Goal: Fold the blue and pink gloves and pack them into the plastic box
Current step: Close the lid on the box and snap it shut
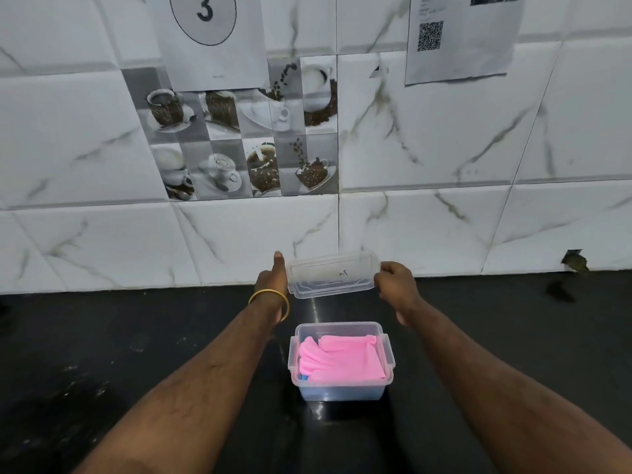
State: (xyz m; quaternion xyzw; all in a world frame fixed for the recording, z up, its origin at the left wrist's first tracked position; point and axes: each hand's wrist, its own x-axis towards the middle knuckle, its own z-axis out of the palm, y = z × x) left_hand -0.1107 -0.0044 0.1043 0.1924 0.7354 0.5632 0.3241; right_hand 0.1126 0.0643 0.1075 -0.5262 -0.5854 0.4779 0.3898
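Pink gloves point(342, 359) fill the plastic box point(389, 362) while left hand point(272, 280) and right hand point(396, 285) grip its clear lid point(333, 275) above.

The small see-through plastic box point(342, 362) sits open on the black tabletop point(136, 354), just below and between the two hands. The folded pink rubber glove point(342, 359) lies flat on top inside it. A bit of the blue glove point(304, 377) peeks out under the pink one, at the corner nearer the left hand point(272, 277).
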